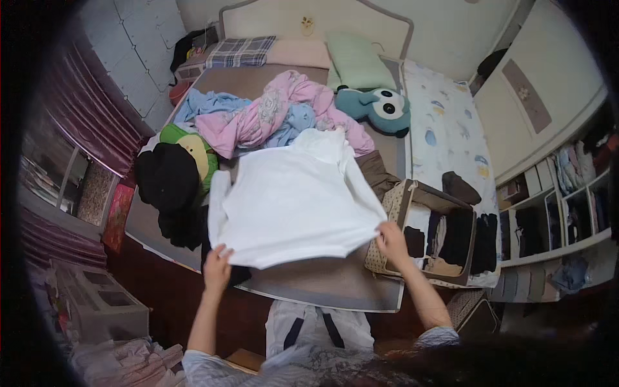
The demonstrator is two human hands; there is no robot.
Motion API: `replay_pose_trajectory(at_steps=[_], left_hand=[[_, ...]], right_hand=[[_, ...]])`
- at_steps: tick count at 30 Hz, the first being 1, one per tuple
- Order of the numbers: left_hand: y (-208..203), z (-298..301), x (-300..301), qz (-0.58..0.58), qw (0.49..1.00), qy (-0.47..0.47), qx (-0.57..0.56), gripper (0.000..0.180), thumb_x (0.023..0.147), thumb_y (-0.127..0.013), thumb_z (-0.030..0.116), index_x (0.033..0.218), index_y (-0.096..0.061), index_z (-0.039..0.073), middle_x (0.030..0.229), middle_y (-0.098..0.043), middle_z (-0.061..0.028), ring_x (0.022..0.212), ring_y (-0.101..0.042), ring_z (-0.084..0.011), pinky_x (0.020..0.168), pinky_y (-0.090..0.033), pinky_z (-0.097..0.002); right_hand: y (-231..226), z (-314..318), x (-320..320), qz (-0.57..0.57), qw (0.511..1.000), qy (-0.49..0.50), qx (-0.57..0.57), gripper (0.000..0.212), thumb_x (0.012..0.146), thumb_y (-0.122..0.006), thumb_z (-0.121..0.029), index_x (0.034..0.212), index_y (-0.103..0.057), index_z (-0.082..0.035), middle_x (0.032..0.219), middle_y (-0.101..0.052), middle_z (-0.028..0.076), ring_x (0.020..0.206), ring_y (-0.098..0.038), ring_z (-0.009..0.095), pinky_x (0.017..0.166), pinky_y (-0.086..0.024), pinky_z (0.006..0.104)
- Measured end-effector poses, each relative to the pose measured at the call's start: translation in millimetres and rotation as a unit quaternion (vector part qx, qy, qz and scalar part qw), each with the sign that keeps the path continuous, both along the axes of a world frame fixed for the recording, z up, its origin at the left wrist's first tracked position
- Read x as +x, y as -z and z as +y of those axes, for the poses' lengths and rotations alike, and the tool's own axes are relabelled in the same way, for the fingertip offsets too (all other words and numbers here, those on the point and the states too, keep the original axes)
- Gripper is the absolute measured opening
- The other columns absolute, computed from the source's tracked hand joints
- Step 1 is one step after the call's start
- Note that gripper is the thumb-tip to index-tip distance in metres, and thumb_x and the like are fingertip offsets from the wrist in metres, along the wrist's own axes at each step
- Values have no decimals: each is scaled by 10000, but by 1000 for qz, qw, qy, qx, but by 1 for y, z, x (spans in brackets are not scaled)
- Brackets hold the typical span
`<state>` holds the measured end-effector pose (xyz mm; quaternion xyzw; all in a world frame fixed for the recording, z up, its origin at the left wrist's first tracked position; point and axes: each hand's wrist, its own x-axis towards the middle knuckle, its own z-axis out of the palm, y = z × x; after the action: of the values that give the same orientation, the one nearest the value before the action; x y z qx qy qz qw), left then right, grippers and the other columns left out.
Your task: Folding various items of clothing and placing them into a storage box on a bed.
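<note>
A white long-sleeved top lies spread flat on the near part of the bed, collar toward the headboard. My left hand grips its bottom hem at the left corner. My right hand pinches the hem at the right corner. Both sleeves lie folded in along the top's sides.
A fabric storage box with folded dark clothes sits to the right on the bed. Black clothes and a green plush toy lie left, a pink and blue heap behind, a teal plush and pillows beyond. Open shelves stand at right.
</note>
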<state>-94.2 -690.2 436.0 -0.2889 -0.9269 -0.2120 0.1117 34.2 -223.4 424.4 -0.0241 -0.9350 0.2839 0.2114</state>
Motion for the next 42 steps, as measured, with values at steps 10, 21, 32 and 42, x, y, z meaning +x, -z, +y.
replay_pose_trajectory(at_steps=[10,21,32,42], left_hand=[[291,2,100,-257,946,82,-180,284,749,-560,148,1029,-606,148,1088,-556,-121,906,-565,-283,750,-476,-387],[374,20,183,-402,822,288,-282,308,798,-514,267,1072,-574,140,1005,-603,-97,903,-588,-297,776,-457,-414],[432,22,-158,-340,919,-157,125,265,841,-553,260,962,-573,24,824,-606,-119,735,-582,-238,659,-456,-350],[454,98,-258,-493,828,-222,152,283,767,-648,174,991,-548,35,732,-544,-12,591,-497,-96,489,-402,-240]], right_hand=[[295,-15,115,-312,950,-19,17,215,717,-529,-14,930,-518,-36,972,-515,158,942,-502,339,795,-430,409],[380,-63,179,-508,814,279,37,250,787,-461,-124,1014,-505,-30,1088,-502,176,927,-520,327,797,-432,422],[432,-389,138,-463,622,346,-528,464,687,-635,-86,1116,-482,3,1055,-528,163,966,-521,262,826,-429,372],[556,-448,247,-308,499,342,-734,499,735,-553,-22,1217,-429,-54,1181,-492,56,1033,-488,223,878,-391,321]])
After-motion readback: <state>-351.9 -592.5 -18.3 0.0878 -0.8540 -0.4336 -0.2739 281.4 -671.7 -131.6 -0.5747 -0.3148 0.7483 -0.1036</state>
